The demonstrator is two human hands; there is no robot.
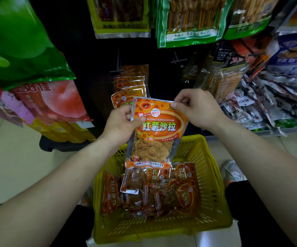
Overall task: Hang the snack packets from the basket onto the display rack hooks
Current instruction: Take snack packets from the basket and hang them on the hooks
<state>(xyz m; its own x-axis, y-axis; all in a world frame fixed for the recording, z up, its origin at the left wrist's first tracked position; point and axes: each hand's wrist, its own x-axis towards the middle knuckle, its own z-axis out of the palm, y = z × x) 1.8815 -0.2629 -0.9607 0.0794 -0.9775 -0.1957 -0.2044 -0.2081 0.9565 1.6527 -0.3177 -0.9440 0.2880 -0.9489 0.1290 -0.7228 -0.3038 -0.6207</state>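
Orange foil snack packet (155,132) with a clear window showing round ridged crisps, held upright in the air above the yellow plastic mesh basket (213,184), in front of the black display rack (94,59). Left hand (124,122) grips the packet's upper left edge, thumb pressed on the front, fingers (129,111) curled behind. A second silver edge shows just behind the packet there; cannot tell if it is another packet. Right hand (196,107) pinches the top right corner, thumb on the front, other fingers curled behind. Packet's bottom seal hangs just over the loose pile of matching orange packets (151,191) lying jumbled in the basket. Row of the same orange packets (130,82) hangs on the rack directly behind the held one, whose top edge overlaps the frontmost. Bare metal hook (178,59) to the right of that row. Green-edged bags of skewer snacks (188,20) hang higher up. Large green bag (19,38) at upper left, mixed small packets (272,104) heaped on a shelf at right. Basket sits low between the person's forearms, pale tiled floor (15,157) to the left.
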